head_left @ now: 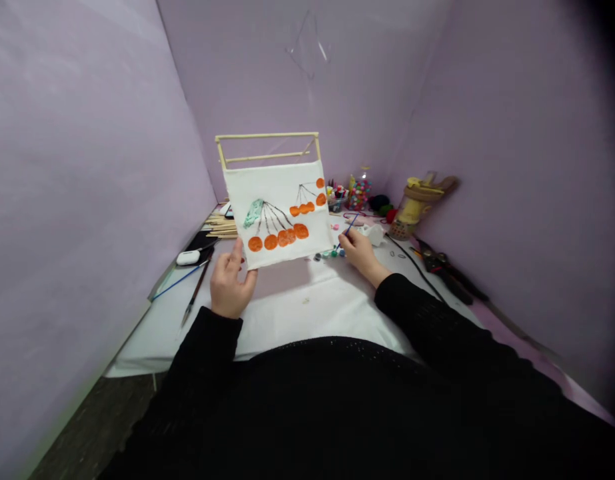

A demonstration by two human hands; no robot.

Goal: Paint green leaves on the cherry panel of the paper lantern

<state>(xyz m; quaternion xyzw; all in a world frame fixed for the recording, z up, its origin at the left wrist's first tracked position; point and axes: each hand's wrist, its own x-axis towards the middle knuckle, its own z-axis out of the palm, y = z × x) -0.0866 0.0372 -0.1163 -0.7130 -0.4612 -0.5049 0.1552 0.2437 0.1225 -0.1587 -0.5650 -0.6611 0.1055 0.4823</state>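
Observation:
My left hand (230, 281) grips the lower left corner of a white painted panel (282, 217), thumb in front, and holds it up tilted above the table. Orange round fruits, dark stems and one green leaf are painted on it. A frame of thin wooden sticks (267, 136) rises behind the panel's top edge. In my right hand (360, 252) is a thin blue paintbrush (350, 225), pinched between the fingers to the right of the panel. Small paint pots (332, 253) stand on the table between the panel and that hand.
On the left lie wooden sticks (222, 225), a white case (188, 257), a dark-handled brush (197, 290) and another blue brush (180, 280). At the right are pliers (444, 267), a black cord (417, 267) and a yellow-brown wrapped holder (412, 207). A jar of colourful balls (360, 193) stands behind.

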